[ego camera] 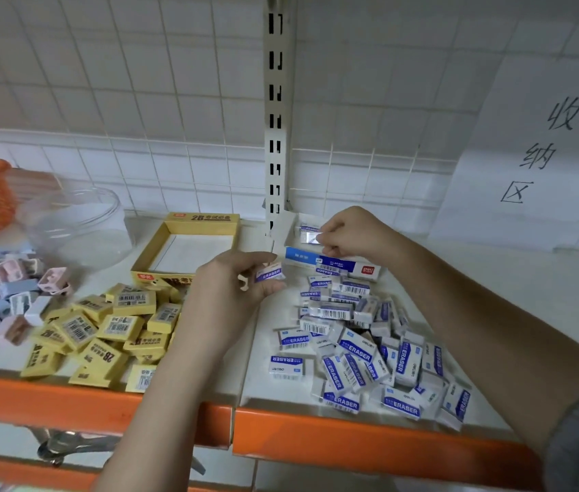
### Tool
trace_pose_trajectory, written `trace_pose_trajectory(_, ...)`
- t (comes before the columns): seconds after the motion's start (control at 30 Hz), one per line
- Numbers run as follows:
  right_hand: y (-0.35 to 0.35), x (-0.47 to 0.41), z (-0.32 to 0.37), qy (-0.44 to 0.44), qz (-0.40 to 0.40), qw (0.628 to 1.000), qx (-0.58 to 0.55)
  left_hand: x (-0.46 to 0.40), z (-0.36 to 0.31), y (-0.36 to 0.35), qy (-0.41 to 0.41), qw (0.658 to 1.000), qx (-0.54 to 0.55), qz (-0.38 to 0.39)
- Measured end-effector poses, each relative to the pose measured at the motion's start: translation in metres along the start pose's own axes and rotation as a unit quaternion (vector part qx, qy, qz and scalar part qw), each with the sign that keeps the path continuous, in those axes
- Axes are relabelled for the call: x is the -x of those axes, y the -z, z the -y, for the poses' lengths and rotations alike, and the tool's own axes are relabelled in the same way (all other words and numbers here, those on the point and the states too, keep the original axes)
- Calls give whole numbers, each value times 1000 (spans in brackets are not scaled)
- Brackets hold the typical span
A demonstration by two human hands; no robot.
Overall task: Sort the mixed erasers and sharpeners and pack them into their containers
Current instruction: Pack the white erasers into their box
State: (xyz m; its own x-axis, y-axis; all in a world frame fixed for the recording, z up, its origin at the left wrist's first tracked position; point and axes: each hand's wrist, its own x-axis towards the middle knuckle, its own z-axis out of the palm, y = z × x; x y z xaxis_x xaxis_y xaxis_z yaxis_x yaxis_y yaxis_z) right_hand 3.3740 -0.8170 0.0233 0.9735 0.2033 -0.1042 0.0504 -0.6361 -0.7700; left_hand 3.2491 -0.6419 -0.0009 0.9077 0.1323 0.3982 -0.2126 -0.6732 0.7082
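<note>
Tiled wall, white shelf (pixel 493 278) with orange lip. Right hand (pixel 348 230) grip pinching white eraser (pixel 309 237) over blue-white box (pixel 334 264) at 12 o'clock. Left hand (pixel 242 282) grip pinching another eraser (pixel 269 273). Judged light, rubbery, sleeves slick: take by long edges.

From my seat, the shelf (pixel 493 278) carries everything. At nine o'clock lie the sharpeners (pixel 0 296), the jar (pixel 75 225) behind them. The 2B erasers (pixel 103 335) sit at seven o'clock, their tray (pixel 203 221) behind at eleven. The wrapped erasers (pixel 369 349) pile at five o'clock, their box (pixel 334 262) behind at one.
</note>
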Motion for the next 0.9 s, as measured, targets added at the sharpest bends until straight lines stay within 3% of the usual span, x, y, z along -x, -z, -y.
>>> trace_pose_trajectory(0.33,-16,-24,-9,-55,-52,995,-58,2,9,10,15,1000,-14,4)
trace_pose_trajectory(0.6,-20,-21,-1,-75,-95,990,65,1,11,11,17,1000,-10,18)
trace_pose_trajectory(0.77,-18,-22,-5,-68,-109,991,38,-15,6,14,38,999,15,25)
trace_pose_trajectory(0.9,-15,-14,-5,-54,-108,993,2,-36,-3,12,7,999,0,38)
